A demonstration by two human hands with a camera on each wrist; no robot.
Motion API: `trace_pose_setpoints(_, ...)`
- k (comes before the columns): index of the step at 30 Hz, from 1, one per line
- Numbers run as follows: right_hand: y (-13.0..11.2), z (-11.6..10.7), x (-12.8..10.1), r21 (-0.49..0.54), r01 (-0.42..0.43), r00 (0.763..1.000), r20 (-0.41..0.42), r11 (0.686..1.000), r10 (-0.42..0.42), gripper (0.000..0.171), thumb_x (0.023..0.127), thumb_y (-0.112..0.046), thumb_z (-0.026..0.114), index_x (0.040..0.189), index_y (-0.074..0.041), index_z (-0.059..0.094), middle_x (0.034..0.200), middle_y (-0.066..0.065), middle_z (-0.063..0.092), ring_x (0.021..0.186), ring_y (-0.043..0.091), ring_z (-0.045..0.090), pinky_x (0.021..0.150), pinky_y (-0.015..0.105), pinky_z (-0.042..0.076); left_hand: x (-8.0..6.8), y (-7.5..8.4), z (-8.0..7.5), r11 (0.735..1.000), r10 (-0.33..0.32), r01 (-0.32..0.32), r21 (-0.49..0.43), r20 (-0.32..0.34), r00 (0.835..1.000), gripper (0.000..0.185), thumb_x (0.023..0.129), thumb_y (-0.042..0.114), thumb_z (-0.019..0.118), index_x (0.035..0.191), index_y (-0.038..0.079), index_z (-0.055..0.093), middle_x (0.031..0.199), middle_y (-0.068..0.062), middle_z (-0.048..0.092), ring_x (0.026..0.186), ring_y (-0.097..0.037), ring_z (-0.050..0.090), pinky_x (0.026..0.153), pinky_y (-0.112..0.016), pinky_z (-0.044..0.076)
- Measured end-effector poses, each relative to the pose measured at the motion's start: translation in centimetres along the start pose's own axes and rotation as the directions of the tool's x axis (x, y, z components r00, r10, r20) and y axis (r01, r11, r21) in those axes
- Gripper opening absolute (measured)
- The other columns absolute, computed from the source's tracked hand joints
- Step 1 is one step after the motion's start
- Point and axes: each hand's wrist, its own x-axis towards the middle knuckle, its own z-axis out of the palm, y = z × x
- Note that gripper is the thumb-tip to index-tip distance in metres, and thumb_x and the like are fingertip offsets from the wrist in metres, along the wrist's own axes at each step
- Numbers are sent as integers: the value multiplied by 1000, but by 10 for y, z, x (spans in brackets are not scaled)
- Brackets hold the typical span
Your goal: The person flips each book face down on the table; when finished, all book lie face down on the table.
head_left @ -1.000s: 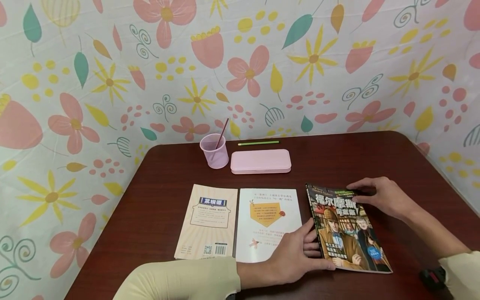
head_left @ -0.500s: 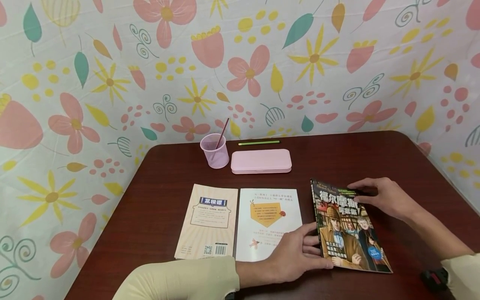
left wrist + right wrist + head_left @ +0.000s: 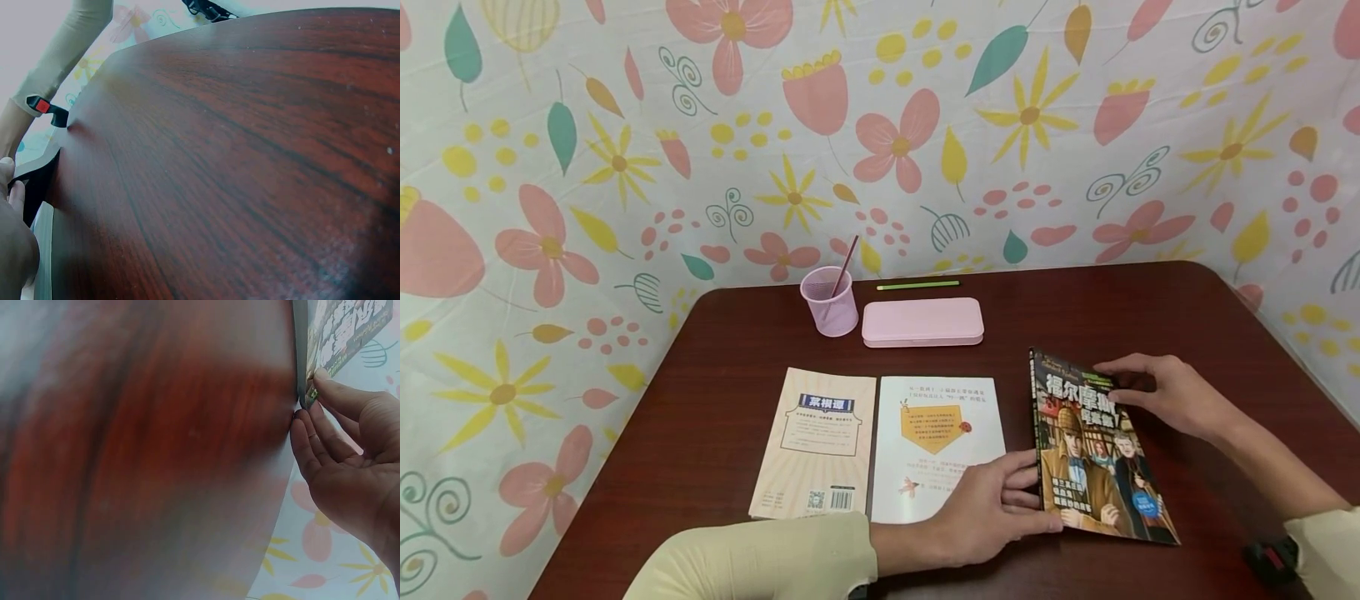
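Note:
A dark illustrated book [image 3: 1078,450] with large white characters is tilted, its left side raised off the table. At its lower left edge my left hand [image 3: 981,512] holds the book, thumb over the cover and fingers at the spine side. My right hand [image 3: 1172,396] pinches the upper right corner; in the right wrist view the thumb of the right hand [image 3: 356,437] lies on the cover with fingers behind. To the left, a white book [image 3: 936,425] lies flat, partly covered by my left forearm. Beside it is a cream book [image 3: 820,442] with a barcode.
A pink pencil case [image 3: 922,322] lies behind the books, with a green pencil [image 3: 917,286] beyond it. A pink mesh pen cup [image 3: 830,304] holding a dark red pencil stands to the left. Floral cloth [image 3: 895,150] hangs behind the brown table [image 3: 737,333].
The left side of the dark book has risen and shifted to the right, tilting the book more. My left hand has moved slightly right with it; the right hand is nearly still.

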Motion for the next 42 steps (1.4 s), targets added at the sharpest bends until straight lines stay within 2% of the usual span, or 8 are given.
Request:
trace_pose_setpoints(4, 0, -2, 2, 2, 19, 1000, -15, 1000, -19, 38, 96, -2, 78, 133, -1, 71, 107, 7, 65, 74, 8, 52, 55, 28, 41, -1, 0, 0, 996, 35, -36, 86, 16, 999, 67, 100, 15, 78, 158, 3, 47, 149, -8, 59, 107, 1, 68, 89, -16, 56)
trace_pose_setpoints(10, 0, -5, 3, -27, 10, 999, -39, 1000, -11, 30, 96, -2, 77, 126, 0, 73, 109, 8, 68, 79, 7, 56, 60, 27, 47, -3, 1, 0, 969, 118, -129, 212, 63, 991, 66, 105, 20, 72, 160, 2, 41, 137, -11, 68, 93, 8, 70, 98, -13, 49)
trace_pose_setpoints(15, -1, -7, 3, -38, -7, 997, -72, 999, 5, 26, 98, -3, 76, 123, 1, 73, 106, 10, 70, 86, 4, 59, 64, 25, 52, -5, 1, 2, 974, 143, -162, 157, 128, 981, 64, 111, 14, 59, 165, 3, 27, 105, -9, 81, 80, 9, 71, 87, -15, 56)
trace_pose_setpoints(17, -2, -9, 2, -30, -15, 996, -84, 999, 12, 25, 99, -2, 75, 123, 0, 73, 107, 11, 70, 86, 2, 58, 62, 25, 50, -5, 2, 3, 977, 148, -167, 131, 139, 979, 63, 112, 12, 55, 166, 5, 23, 107, -10, 80, 82, 7, 72, 79, -17, 59)
trace_pose_setpoints(22, -4, -18, -1, -10, -42, 994, -101, 999, 41, 23, 102, -1, 70, 125, -1, 73, 105, 12, 71, 80, 4, 59, 57, 27, 44, -3, 3, 2, 975, 160, -179, 135, 134, 978, 62, 114, 13, 49, 168, 10, 20, 121, -9, 77, 88, 5, 73, 79, -18, 60)
trace_pose_setpoints(26, -6, -25, -1, 19, -52, 992, -112, 998, 54, 23, 104, 1, 65, 126, 1, 71, 102, 13, 73, 77, 9, 64, 55, 27, 44, -2, 6, -2, 973, 167, -183, 141, 121, 978, 61, 115, 15, 48, 169, 15, 20, 129, -8, 74, 95, 3, 73, 65, -21, 61)
trace_pose_setpoints(33, -13, -38, -4, 66, -81, 982, -166, 994, 91, 20, 104, -1, 66, 124, -2, 70, 99, 13, 74, 80, 4, 69, 59, 21, 49, 1, 15, -5, 964, 245, -250, 93, 58, 968, 55, 113, 6, 50, 165, 6, 32, 138, -17, 68, 105, -10, 75, 85, -23, 60)
trace_pose_setpoints(42, -24, -48, -8, 124, -138, 958, -234, 983, 164, 19, 106, -7, 65, 125, -5, 68, 93, -1, 75, 79, -1, 66, 60, 19, 47, 2, 24, -7, 955, 278, -280, -100, -35, 960, 47, 109, 0, 57, 155, 1, 50, 132, -22, 70, 105, -15, 76, 88, -29, 61)
